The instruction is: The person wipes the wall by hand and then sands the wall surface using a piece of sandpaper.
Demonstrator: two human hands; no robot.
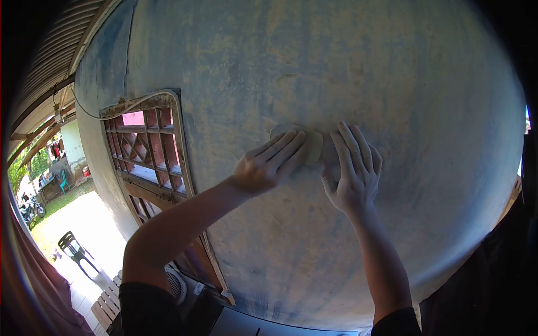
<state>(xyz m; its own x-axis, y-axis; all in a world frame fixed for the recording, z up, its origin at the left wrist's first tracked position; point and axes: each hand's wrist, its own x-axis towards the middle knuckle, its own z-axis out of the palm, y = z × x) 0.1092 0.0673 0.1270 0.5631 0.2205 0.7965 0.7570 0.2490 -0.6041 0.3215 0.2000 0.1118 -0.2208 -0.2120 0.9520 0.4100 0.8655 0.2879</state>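
A pale, thin pad (314, 147) with rounded edges lies against the patchy blue-grey wall (336, 61). My left hand (272, 161) presses it flat to the wall, fingers together and pointing up to the right, covering its lower left part. Just right of the pad, my right hand (354, 168) rests with its palm toward the wall, fingers stretched upward and the thumb apart. Nothing shows in my right hand. Both hands look dusty.
Left of my hands is a wooden window frame (185, 151) with a cable (134, 105) over it. A slatted wooden piece (106, 302) and dark chair (75, 252) stand lower left. A dark curtain (482, 280) hangs lower right.
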